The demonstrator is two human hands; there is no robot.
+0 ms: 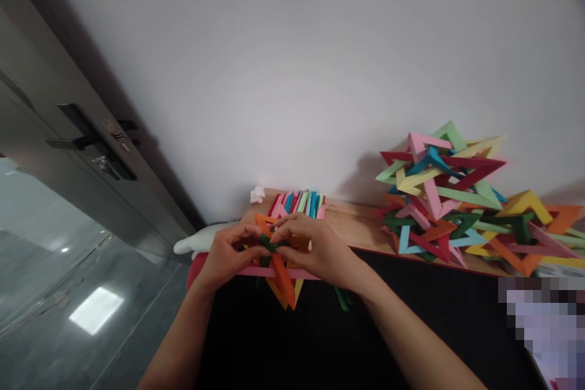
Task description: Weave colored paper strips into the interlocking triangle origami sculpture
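Observation:
Both hands meet at a folded paper model with orange, yellow and pink parts (284, 283), above a black surface (274, 341). My left hand (230, 254) pinches the left end of a dark green paper piece (269, 244) between thumb and fingers. On the other side, my right hand (311, 248) is closed on the same green piece, its fingertips close to those of my left hand. The model's orange point sticks out below the hands, and a pink strip runs across under them. The hands hide much of its middle.
Folded coloured strips (299, 202) and crumpled paper (258, 195) lie on a wooden surface (354, 224) by the wall. Interlocked paper stars (439, 177) are piled right. Green strips (342, 298) lie beside my right wrist. A door (91, 134) stands left.

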